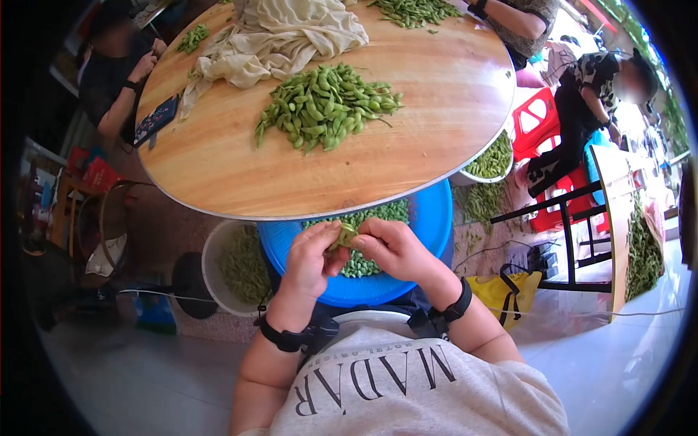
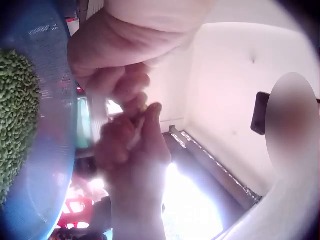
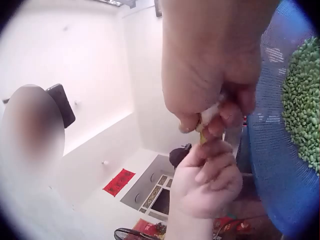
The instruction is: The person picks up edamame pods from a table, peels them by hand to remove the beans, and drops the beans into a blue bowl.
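Both hands meet above a blue basket (image 1: 429, 254) that holds shelled green beans (image 1: 361, 266). Between them is a green pod (image 1: 345, 237), pinched by the left hand (image 1: 309, 254) at one side and the right hand (image 1: 392, 249) at the other. In the right wrist view a small yellow-green bit of pod (image 3: 202, 135) shows between the fingertips of the right hand (image 3: 215, 75) and the left hand (image 3: 207, 182). The left wrist view has the left hand (image 2: 130, 45) close to the right hand (image 2: 135, 145), the pod mostly hidden by fingers.
A round wooden table (image 1: 218, 167) stands just beyond the basket, bearing a heap of pods (image 1: 323, 105) and a cream cloth (image 1: 280, 40). At the left is a white bucket (image 1: 212, 272) with green matter inside. A yellow bag (image 1: 502, 294) lies right. Other people sit around.
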Demonstrator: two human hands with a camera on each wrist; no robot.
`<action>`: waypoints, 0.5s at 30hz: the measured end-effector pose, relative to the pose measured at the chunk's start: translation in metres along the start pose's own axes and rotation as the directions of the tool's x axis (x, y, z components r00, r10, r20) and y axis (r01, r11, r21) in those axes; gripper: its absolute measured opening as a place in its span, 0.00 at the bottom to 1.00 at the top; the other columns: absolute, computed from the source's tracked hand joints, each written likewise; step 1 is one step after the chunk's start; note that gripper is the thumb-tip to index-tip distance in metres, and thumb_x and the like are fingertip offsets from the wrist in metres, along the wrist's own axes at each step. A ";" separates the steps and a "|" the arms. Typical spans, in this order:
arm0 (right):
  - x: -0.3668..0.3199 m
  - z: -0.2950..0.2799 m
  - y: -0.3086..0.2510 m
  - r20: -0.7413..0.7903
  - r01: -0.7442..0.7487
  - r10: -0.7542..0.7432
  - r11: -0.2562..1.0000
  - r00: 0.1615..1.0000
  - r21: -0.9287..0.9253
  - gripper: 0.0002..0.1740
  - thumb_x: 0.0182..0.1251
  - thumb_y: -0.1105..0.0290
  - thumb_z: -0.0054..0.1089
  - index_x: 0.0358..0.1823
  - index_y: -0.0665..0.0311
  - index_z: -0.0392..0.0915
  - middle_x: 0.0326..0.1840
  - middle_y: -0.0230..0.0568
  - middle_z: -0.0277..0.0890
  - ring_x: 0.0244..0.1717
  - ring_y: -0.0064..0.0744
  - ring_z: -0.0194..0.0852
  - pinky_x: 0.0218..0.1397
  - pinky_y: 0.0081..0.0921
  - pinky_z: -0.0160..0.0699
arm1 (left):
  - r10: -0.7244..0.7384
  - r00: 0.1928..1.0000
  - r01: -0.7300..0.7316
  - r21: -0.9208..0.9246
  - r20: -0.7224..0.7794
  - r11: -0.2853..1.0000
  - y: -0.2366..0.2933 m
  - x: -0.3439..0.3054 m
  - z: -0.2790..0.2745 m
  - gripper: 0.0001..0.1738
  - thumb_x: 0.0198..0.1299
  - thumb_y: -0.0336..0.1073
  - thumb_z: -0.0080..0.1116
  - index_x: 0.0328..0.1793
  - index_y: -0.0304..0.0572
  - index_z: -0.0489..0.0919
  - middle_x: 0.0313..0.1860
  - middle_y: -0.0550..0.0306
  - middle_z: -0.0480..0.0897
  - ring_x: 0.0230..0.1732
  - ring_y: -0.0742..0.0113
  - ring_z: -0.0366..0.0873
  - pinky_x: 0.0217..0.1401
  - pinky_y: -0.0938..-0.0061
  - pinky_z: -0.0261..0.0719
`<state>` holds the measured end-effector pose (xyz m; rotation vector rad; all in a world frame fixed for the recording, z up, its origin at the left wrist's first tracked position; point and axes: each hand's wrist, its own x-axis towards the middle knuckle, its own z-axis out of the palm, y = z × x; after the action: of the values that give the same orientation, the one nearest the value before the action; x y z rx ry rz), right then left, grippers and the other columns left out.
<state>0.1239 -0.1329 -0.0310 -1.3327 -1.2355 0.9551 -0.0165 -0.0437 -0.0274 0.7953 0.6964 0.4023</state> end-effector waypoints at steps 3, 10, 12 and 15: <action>-0.002 -0.013 0.009 0.141 -0.187 0.172 0.977 0.975 0.098 0.12 0.64 0.66 0.55 0.29 0.70 0.72 0.15 0.33 0.64 0.19 0.20 0.55 0.21 0.23 0.58 | -0.095 0.995 0.095 0.147 -0.007 0.984 0.004 -0.005 -0.003 0.13 0.63 0.38 0.47 0.32 0.37 0.76 0.18 0.58 0.75 0.10 0.77 0.64 0.11 0.85 0.58; 0.017 -0.014 -0.003 0.013 0.015 -0.013 0.983 1.000 -0.181 0.14 0.49 0.66 0.68 0.31 0.67 0.76 0.21 0.43 0.73 0.24 0.25 0.70 0.29 0.25 0.71 | 0.101 0.990 -0.051 0.426 -0.095 0.903 -0.002 -0.006 0.003 0.13 0.61 0.36 0.50 0.29 0.36 0.77 0.17 0.57 0.76 0.09 0.78 0.65 0.10 0.85 0.58; 0.020 -0.019 -0.005 0.112 0.018 -0.001 0.988 0.994 -0.151 0.12 0.51 0.67 0.67 0.32 0.67 0.76 0.24 0.40 0.74 0.27 0.23 0.70 0.31 0.23 0.70 | 0.048 0.995 -0.009 0.389 -0.093 0.921 0.001 -0.007 0.003 0.14 0.62 0.37 0.49 0.28 0.35 0.77 0.17 0.56 0.76 0.09 0.78 0.64 0.10 0.84 0.58; 0.020 -0.019 -0.007 0.147 0.007 0.011 0.992 0.989 -0.125 0.12 0.51 0.65 0.64 0.29 0.67 0.76 0.20 0.43 0.73 0.23 0.29 0.71 0.29 0.27 0.71 | 0.005 0.999 0.017 0.400 -0.052 0.916 0.003 -0.009 0.004 0.14 0.62 0.36 0.48 0.30 0.34 0.78 0.19 0.55 0.78 0.10 0.78 0.65 0.11 0.85 0.59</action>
<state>0.1443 -0.1171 -0.0197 -1.3800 -1.4273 1.0062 -0.0203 -0.0485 -0.0197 1.1743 0.8442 0.2766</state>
